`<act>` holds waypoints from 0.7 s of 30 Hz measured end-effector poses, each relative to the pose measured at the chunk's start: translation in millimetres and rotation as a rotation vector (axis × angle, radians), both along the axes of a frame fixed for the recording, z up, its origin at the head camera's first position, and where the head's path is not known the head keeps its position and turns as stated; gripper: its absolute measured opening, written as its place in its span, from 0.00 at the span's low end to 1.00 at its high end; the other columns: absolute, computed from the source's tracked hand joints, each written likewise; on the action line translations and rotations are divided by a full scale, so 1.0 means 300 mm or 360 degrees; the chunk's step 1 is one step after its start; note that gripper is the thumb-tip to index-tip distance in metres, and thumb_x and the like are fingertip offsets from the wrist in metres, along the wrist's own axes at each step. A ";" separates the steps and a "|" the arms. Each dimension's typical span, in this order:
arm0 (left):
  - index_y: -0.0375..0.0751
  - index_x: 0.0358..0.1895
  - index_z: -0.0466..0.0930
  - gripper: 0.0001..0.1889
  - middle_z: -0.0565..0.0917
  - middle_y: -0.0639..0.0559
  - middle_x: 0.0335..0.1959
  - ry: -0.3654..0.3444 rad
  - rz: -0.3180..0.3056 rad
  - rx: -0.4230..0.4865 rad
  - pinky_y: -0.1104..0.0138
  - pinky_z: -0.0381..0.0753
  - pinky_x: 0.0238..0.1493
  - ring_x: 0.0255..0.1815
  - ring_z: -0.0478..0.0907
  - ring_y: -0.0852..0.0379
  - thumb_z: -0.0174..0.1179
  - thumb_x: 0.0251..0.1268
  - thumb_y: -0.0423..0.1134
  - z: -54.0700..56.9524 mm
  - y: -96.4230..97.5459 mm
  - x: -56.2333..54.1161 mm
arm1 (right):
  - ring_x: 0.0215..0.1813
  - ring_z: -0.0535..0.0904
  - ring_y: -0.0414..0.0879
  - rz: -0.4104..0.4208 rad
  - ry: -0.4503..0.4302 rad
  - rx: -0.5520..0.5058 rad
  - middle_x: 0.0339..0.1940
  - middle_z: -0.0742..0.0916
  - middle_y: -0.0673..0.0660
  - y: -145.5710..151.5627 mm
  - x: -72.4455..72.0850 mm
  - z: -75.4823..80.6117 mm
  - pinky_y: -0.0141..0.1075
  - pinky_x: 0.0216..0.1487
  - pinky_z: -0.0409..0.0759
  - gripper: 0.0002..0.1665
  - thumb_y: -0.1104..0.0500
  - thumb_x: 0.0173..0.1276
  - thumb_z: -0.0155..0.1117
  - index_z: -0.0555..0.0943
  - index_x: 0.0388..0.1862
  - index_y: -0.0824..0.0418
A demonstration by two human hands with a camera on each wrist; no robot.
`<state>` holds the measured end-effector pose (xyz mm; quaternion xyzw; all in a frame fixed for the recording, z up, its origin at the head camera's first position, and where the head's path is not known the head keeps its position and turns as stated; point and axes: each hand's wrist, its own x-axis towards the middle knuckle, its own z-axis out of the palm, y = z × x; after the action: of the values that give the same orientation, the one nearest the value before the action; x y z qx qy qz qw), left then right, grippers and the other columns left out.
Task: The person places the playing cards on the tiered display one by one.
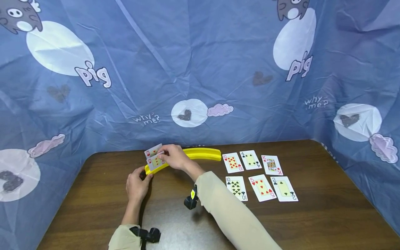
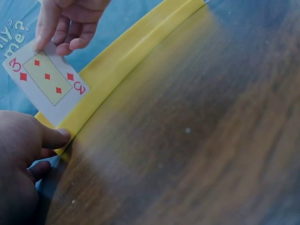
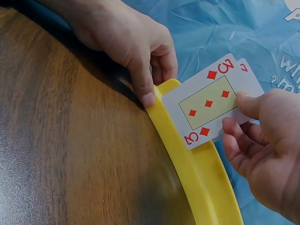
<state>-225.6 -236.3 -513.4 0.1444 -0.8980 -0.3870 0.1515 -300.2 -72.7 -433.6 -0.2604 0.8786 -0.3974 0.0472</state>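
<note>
Vivid yellow, that curved plastic rack (image 1: 204,154) — and look, a white rectangular playing card (image 3: 208,112), red diamonds popping against its pale-yellow panel! Dark streaks run through the brown wood-grain table (image 1: 93,205), beige on the long cloth sleeves (image 1: 231,208), and a blue crinkled fabric backdrop (image 1: 200,62) — grey hearts, white ovals, pink clouds!
</note>
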 end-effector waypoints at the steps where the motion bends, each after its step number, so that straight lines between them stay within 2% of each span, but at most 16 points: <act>1: 0.36 0.57 0.81 0.21 0.84 0.35 0.46 -0.0002 0.0000 0.0002 0.47 0.69 0.48 0.50 0.76 0.39 0.67 0.61 0.38 0.000 0.000 0.000 | 0.39 0.77 0.38 0.0001 -0.0003 -0.0001 0.44 0.90 0.55 -0.001 0.001 0.000 0.25 0.40 0.72 0.11 0.56 0.73 0.63 0.86 0.47 0.58; 12: 0.36 0.57 0.81 0.20 0.84 0.36 0.46 -0.0005 0.0005 0.0005 0.49 0.69 0.47 0.49 0.76 0.40 0.66 0.61 0.38 0.007 0.004 0.000 | 0.39 0.76 0.38 0.0048 0.0038 0.0063 0.43 0.90 0.55 -0.015 -0.004 -0.024 0.25 0.42 0.71 0.10 0.56 0.73 0.63 0.86 0.46 0.59; 17: 0.36 0.57 0.81 0.20 0.84 0.36 0.46 -0.0011 0.0010 -0.0004 0.49 0.69 0.47 0.50 0.76 0.40 0.66 0.61 0.37 0.008 0.003 0.003 | 0.43 0.80 0.40 0.0030 0.0052 0.0056 0.46 0.90 0.54 -0.021 -0.004 -0.040 0.26 0.46 0.74 0.10 0.57 0.72 0.64 0.86 0.48 0.58; 21: 0.35 0.57 0.81 0.20 0.84 0.36 0.46 -0.0002 0.0009 -0.0008 0.49 0.69 0.46 0.49 0.76 0.40 0.66 0.62 0.37 0.008 0.002 0.004 | 0.48 0.84 0.44 0.0013 0.0003 0.0005 0.49 0.90 0.56 -0.023 -0.001 -0.045 0.26 0.47 0.76 0.12 0.59 0.72 0.63 0.85 0.51 0.58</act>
<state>-224.3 -235.8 -510.9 0.1467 -0.8986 -0.3844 0.1524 -300.7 -79.4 -447.1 -0.2643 0.8782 -0.3956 0.0484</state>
